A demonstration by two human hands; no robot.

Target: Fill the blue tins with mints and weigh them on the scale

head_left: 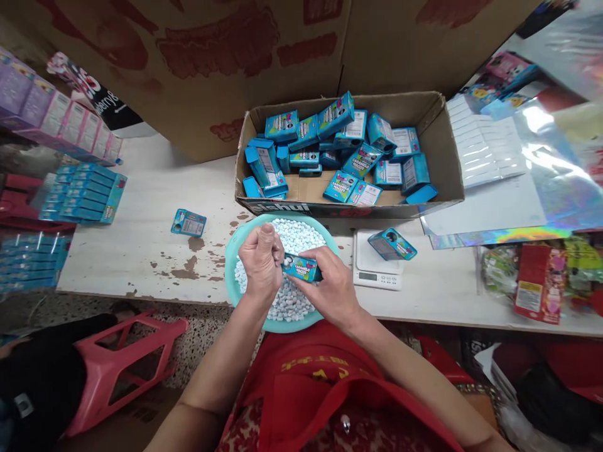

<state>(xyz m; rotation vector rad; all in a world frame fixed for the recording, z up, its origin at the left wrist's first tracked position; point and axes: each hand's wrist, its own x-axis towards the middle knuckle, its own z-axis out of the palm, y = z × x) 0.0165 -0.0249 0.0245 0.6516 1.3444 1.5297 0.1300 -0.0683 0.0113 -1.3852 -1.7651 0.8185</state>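
Observation:
My right hand (335, 285) grips a small blue candy box (301, 269) marked "Caramelo Macizo", tilted with its end toward my left hand. Closed with the thumb on top, my left hand (260, 260) touches or nearly touches that end; what its fingers hold is hidden. A little white shows at the end of the box. Both hands are above a turquoise basin (230, 274) full of small whitish candies (293, 307). To the right, another blue box (392, 244) rests on a white digital scale (377, 277).
Behind the basin, a cardboard carton (436, 125) holds many blue boxes. A single blue box (188, 223) lies on the table (146, 188) at left, near stacked blue boxes (85, 193). Shiny sheets (490, 207) lie at right. A red stool (127, 358) stands below left.

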